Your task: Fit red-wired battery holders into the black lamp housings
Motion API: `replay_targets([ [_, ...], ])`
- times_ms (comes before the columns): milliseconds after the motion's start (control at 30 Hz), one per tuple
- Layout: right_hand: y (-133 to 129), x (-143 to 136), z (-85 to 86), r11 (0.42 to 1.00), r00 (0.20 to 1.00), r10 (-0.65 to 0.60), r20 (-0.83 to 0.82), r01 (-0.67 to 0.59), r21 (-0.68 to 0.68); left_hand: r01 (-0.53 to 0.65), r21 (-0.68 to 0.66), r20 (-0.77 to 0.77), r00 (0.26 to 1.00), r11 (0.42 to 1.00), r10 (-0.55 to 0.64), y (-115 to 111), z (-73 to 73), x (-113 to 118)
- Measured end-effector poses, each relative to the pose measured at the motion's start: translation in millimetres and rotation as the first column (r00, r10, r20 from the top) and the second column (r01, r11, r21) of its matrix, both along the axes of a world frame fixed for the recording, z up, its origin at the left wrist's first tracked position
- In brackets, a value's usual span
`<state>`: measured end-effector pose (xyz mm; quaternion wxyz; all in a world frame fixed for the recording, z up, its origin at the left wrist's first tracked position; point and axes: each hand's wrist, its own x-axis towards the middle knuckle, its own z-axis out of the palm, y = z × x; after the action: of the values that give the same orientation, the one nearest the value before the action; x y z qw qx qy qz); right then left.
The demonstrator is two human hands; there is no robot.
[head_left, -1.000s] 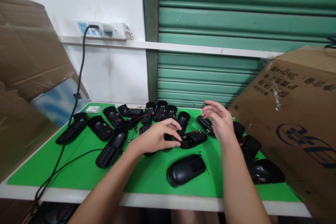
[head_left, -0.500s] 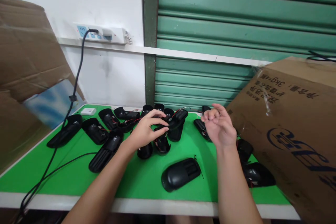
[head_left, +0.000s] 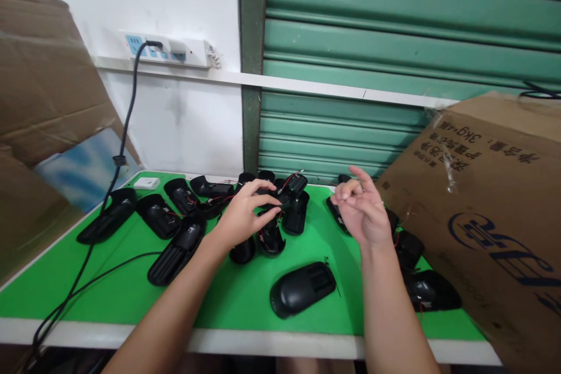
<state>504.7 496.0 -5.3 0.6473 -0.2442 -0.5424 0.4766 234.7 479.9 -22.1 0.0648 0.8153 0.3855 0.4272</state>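
My left hand [head_left: 245, 213] reaches over the middle of the table, thumb and fingers bent around the near edge of a black plastic housing [head_left: 293, 186]. This housing is tilted, shows a slotted compartment, and has a red wire on top. Partly behind it lies another black housing [head_left: 296, 216]. My right hand [head_left: 362, 204] is raised to the right, palm towards me, index finger up and thumb pressed to the other curled fingers; anything between them is too small to make out. Nearer to me, a closed-looking black housing [head_left: 302, 289] rests on the green mat, a thin wire at its right end.
Several more black housings [head_left: 177, 251] with red wires lie about the green tabletop [head_left: 245, 304]. A black cable [head_left: 131, 99] runs from the wall power strip [head_left: 166, 49] down across the left side. Cardboard boxes [head_left: 473, 187] flank the table; a green shutter [head_left: 333, 41] stands behind.
The housing at my left hand has shifted slightly left and turned, uncovering more of the one behind it. My right hand has moved a little left, its index finger more raised.
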Motion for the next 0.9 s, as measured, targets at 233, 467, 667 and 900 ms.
replay_targets([
  [233, 6, -17, -8.8, 0.964, 0.981, -0.069, 0.182, 0.113, -0.241, 0.017, 0.172, -0.010, 1.000, 0.985, -0.015, -5, -4.5, 9],
  [467, 7, -45, -16.1, 0.873, 0.999, 0.010, 0.042, 0.012, -0.488, 0.029, 0.317, -0.078, 0.997, 0.948, -0.005, -9, -7.3, 19],
  [667, 9, -51, -18.2, 0.864, 0.999, -0.027, -0.024, 0.011, -0.504, 0.155, 0.180, 0.013, 0.987, 0.971, -0.160, -15, -5.0, 20],
  [900, 0, -74, -24.3, 0.902, 0.985, 0.116, 0.128, -0.050, -0.429, 0.324, -0.483, 0.690, 0.713, 0.814, 0.126, -10, -11.5, 33],
])
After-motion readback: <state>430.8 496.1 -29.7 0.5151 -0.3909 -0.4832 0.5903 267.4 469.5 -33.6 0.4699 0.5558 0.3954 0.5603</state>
